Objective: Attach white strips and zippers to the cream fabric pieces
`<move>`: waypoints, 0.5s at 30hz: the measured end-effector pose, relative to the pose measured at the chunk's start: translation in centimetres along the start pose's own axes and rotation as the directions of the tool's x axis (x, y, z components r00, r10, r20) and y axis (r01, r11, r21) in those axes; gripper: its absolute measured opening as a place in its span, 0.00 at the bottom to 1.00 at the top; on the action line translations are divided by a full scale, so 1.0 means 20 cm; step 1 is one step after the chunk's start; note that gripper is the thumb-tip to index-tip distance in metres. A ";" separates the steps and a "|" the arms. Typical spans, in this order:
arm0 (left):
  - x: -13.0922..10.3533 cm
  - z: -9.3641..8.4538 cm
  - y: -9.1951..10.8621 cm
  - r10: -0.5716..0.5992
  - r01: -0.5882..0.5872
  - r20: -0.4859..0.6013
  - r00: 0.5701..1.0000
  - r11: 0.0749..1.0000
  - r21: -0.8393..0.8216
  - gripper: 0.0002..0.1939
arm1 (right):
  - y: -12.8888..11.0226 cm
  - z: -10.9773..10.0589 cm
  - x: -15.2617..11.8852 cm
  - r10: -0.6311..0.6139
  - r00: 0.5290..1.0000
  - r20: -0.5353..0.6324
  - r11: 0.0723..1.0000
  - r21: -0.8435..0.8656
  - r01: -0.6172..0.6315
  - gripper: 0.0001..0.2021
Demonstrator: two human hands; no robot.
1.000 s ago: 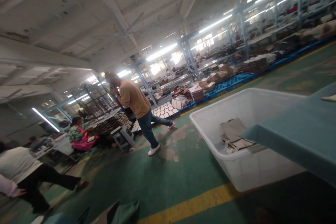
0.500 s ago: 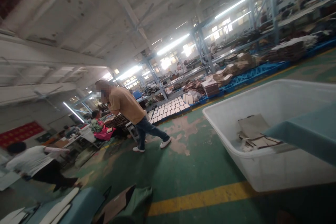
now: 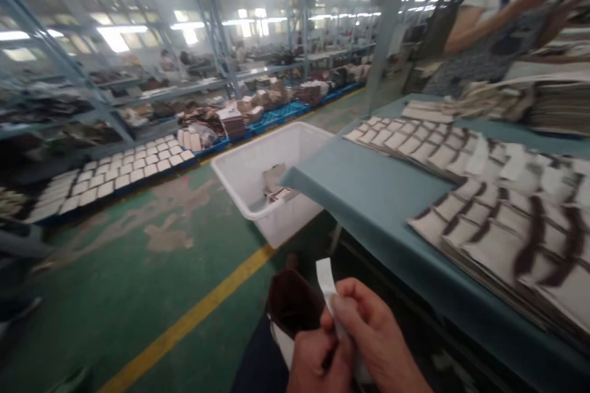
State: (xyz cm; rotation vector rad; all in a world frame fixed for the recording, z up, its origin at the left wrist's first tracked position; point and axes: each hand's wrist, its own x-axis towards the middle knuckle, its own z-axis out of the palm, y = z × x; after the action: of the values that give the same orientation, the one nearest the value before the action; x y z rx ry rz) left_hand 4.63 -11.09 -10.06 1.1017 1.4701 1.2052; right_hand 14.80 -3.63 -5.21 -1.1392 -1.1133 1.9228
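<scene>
My right hand (image 3: 375, 334) pinches a narrow white strip (image 3: 325, 276) between thumb and fingers, its free end pointing up. Close against it, my left hand (image 3: 318, 359) is closed around the lower part of the same strip; the fingers partly hide it. Just beyond my hands, over my lap, is a dark brown piece (image 3: 292, 301) that looks like an open pouch, with a white part below it. Whether my left hand also touches this piece, I cannot tell.
At right stands a blue-green covered table (image 3: 369, 175) bearing overlapping rows of beige pieces with dark edges (image 3: 488, 227). A person (image 3: 498, 31) stands behind it. Below its far corner is a white bin (image 3: 239, 178). Pale pieces (image 3: 124, 172) lie in rows at left.
The view has swung right and down and levelled out. My hands, the white strip and the table with beige pieces have come into view; the walking person has left it.
</scene>
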 end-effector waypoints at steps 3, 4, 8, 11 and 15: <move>0.03 0.00 -0.04 0.099 -0.098 -0.015 0.995 0.994 0.057 0.34 | -0.02 0.03 0.00 0.015 0.999 -0.039 0.997 0.079 -0.012 0.28; 0.04 -0.01 -0.05 0.105 -0.103 -0.014 0.994 0.991 0.081 0.34 | -0.01 0.03 0.00 0.018 1.000 -0.025 0.996 0.084 -0.015 0.28; 0.04 -0.01 -0.09 0.116 -0.116 0.011 0.993 0.978 0.175 0.35 | 0.02 0.00 0.01 0.032 0.999 -0.005 0.986 0.166 -0.030 0.28; 0.04 0.02 -0.10 0.125 -0.133 0.051 0.991 0.970 0.204 0.34 | 0.00 -0.04 0.01 0.013 0.999 -0.048 0.976 0.218 -0.002 0.29; 0.05 0.05 -0.09 0.112 -0.130 0.102 0.988 0.973 0.189 0.33 | -0.04 -0.08 0.00 0.010 0.997 -0.081 0.972 0.234 0.010 0.34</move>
State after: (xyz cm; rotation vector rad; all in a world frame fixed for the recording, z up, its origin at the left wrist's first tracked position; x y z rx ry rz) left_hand 5.24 -10.08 -12.06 1.3787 1.4927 1.0941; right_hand 16.33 -2.78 -4.88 -1.0764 -0.8176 1.9300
